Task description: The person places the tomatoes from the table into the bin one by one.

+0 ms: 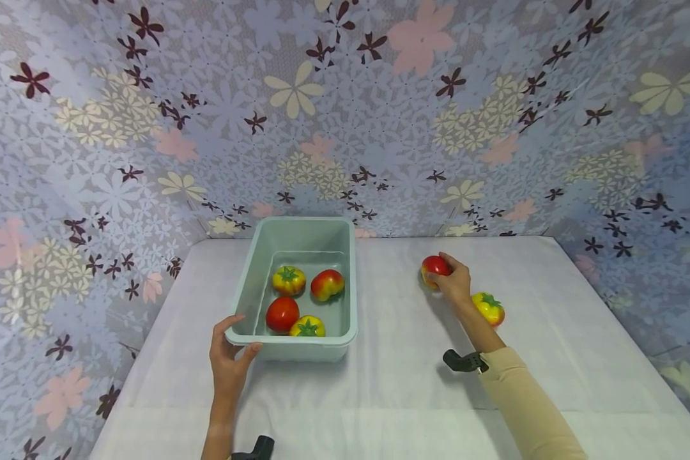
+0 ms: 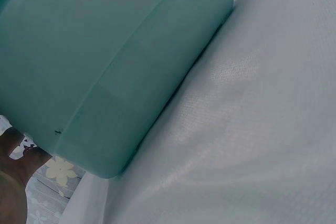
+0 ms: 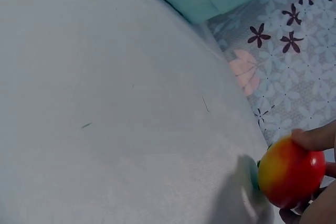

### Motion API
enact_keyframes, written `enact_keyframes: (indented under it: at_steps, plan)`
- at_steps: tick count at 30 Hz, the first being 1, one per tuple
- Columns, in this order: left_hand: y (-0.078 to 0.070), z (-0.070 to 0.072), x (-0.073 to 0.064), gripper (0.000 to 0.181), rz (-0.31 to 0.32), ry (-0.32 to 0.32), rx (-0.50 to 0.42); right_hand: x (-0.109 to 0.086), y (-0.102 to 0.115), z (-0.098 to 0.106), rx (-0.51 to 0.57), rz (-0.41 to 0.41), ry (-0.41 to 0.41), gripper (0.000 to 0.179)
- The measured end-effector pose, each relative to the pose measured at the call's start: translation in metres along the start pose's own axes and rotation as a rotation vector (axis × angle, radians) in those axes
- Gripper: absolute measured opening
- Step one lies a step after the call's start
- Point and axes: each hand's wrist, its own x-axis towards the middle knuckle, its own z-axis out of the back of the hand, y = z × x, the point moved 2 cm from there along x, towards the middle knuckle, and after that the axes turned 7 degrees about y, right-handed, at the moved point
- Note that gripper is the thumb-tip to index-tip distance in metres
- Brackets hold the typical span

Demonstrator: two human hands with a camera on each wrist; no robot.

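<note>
A red-and-yellow tomato [image 1: 435,271] is in my right hand [image 1: 455,281], its fingers and thumb around the fruit, over the right part of the table. The right wrist view shows the same tomato [image 3: 291,174] with the thumb on its upper side. My left hand [image 1: 230,358] grips the near left corner of a pale green plastic bin [image 1: 299,351], thumb at the front rim and fingers at the left one. Inside the bin lie several tomatoes, among them a red one [image 1: 282,314] and a yellow one with a green leafy top [image 1: 289,280].
Another yellow-and-red tomato [image 1: 488,309] lies on the white-covered table [image 1: 391,383], beside and partly behind the right forearm. A flowered cloth [image 1: 351,128] hangs behind the table and along both sides. The bin stands left of the table's middle, close to the back edge.
</note>
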Motion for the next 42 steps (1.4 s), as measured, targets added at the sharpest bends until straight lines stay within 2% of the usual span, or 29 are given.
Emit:
enact_keyframes:
  at_steps: [7, 13, 19, 26, 34, 42]
  plan:
    - [0.001, 0.000, 0.000, 0.058, 0.022, -0.004, -0.012, 0.001, 0.005, -0.004, 0.104, 0.037, -0.001, 0.062]
    - [0.002, 0.001, 0.000, 0.060, 0.045, -0.006, -0.010, -0.001, 0.015, -0.007, 0.196, 0.120, 0.052, 0.063]
    - [0.002, 0.001, 0.000, 0.057, 0.021, 0.001, -0.012, -0.002, 0.022, -0.006, 0.191, 0.162, 0.075, 0.063]
    - [0.002, 0.001, 0.001, 0.056, -0.021, 0.006, -0.023, -0.001, 0.027, -0.008, 0.245, 0.192, 0.096, 0.062]
    - [0.002, 0.001, 0.001, 0.056, -0.023, 0.002, -0.034, -0.003, 0.040, -0.013, 0.286, 0.278, 0.128, 0.059]
    - [0.002, 0.001, 0.000, 0.057, -0.009, 0.004, -0.007, -0.006, 0.055, -0.018, 0.320, 0.347, 0.165, 0.056]
